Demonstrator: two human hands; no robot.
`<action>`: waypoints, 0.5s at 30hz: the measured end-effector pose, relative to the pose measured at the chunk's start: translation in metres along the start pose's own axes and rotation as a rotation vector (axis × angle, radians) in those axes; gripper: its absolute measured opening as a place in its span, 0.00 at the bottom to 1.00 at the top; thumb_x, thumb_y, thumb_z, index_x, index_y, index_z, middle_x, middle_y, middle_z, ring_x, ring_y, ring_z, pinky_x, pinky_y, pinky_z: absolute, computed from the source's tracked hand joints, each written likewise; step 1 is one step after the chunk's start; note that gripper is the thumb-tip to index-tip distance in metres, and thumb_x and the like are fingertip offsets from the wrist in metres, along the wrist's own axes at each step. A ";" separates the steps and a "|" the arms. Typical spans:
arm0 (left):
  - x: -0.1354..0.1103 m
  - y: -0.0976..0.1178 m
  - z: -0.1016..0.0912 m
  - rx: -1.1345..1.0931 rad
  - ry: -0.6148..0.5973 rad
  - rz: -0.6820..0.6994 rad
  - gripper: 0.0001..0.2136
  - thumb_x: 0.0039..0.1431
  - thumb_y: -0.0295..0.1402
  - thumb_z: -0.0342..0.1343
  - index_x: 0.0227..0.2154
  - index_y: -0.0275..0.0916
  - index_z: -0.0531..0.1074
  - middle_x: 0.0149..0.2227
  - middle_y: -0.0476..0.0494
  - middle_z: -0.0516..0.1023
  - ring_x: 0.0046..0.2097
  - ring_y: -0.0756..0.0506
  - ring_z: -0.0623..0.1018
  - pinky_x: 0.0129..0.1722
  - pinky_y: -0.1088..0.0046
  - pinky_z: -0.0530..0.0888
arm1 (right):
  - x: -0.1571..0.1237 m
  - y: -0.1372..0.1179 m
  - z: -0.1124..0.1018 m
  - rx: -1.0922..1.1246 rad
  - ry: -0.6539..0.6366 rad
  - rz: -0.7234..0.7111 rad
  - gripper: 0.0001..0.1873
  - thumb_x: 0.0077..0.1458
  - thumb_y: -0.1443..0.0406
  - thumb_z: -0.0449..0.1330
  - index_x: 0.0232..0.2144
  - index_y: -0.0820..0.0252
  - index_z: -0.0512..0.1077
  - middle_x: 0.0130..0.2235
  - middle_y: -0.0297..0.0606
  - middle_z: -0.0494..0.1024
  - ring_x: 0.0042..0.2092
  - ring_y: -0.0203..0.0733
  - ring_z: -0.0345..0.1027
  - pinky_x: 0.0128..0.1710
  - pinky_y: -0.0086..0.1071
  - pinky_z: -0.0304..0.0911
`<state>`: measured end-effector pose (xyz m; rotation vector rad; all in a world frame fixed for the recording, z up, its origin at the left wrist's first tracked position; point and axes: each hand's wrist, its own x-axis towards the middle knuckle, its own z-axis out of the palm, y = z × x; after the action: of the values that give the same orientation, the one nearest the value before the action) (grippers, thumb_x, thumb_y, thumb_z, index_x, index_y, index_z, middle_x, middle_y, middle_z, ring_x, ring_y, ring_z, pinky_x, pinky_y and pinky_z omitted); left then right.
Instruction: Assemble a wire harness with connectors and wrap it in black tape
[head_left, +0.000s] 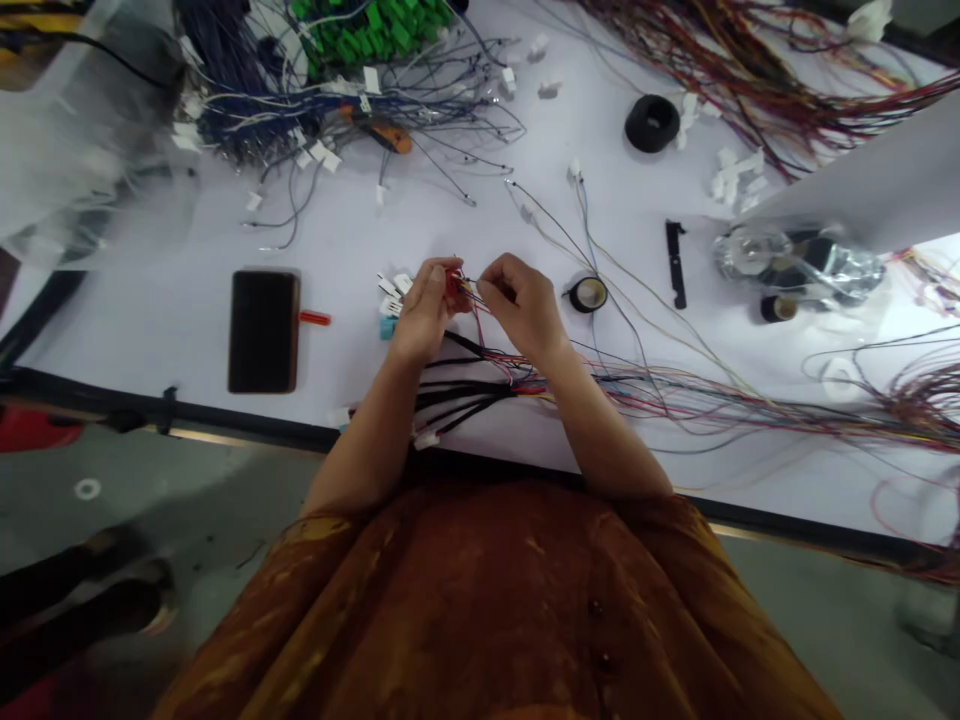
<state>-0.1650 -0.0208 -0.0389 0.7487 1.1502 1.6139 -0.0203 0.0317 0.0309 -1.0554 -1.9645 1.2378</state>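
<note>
My left hand (pixel 425 310) is closed around a small red connector (pixel 454 284) with several wires running into it. Beside it, my right hand (pixel 521 305) pinches a thin dark wire (pixel 471 281) close to the connector; its tip is too small to make out. Below both hands lies a wire harness (pixel 540 383) with black-sleeved branches, stretching off to the right. White connectors (pixel 391 300) and a light-blue connector (pixel 387 327) rest just left of my left hand. A roll of black tape (pixel 587 294) lies to the right of my right hand.
A phone (pixel 263 331) lies at left beside a small red strip (pixel 315 318). At the back are blue wires (pixel 247 100), green connectors (pixel 375 40) and an orange-handled tool (pixel 379 130). On the right are another black roll (pixel 652 123), a black strip (pixel 676 264) and plastic-wrapped items (pixel 799 262).
</note>
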 end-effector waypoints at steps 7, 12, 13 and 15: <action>-0.001 0.001 0.001 -0.005 0.010 -0.029 0.16 0.68 0.51 0.52 0.44 0.44 0.72 0.33 0.48 0.75 0.31 0.50 0.76 0.36 0.71 0.76 | -0.004 0.003 0.000 -0.131 0.018 -0.025 0.08 0.61 0.66 0.57 0.29 0.58 0.68 0.24 0.27 0.66 0.26 0.31 0.55 0.31 0.31 0.51; -0.001 0.000 0.000 -0.025 -0.010 0.003 0.16 0.67 0.51 0.54 0.44 0.45 0.72 0.33 0.48 0.74 0.30 0.51 0.75 0.35 0.73 0.76 | -0.004 0.006 -0.002 -0.161 0.016 0.012 0.08 0.60 0.64 0.57 0.28 0.59 0.70 0.25 0.29 0.69 0.27 0.32 0.57 0.31 0.31 0.51; -0.001 0.000 0.000 -0.026 -0.014 0.005 0.16 0.66 0.52 0.54 0.44 0.45 0.72 0.33 0.48 0.74 0.30 0.51 0.75 0.35 0.73 0.76 | -0.004 0.006 -0.002 -0.157 0.011 0.013 0.08 0.60 0.64 0.57 0.28 0.59 0.70 0.25 0.29 0.69 0.28 0.32 0.58 0.31 0.31 0.51; -0.001 -0.002 -0.001 -0.032 -0.015 0.009 0.17 0.65 0.52 0.55 0.44 0.45 0.73 0.33 0.48 0.74 0.30 0.51 0.75 0.34 0.74 0.75 | -0.004 0.007 -0.003 -0.148 0.005 -0.004 0.09 0.61 0.64 0.57 0.28 0.58 0.70 0.26 0.31 0.70 0.29 0.33 0.59 0.32 0.32 0.52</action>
<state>-0.1647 -0.0214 -0.0406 0.7454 1.1098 1.6280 -0.0136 0.0313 0.0252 -1.1245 -2.0799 1.0997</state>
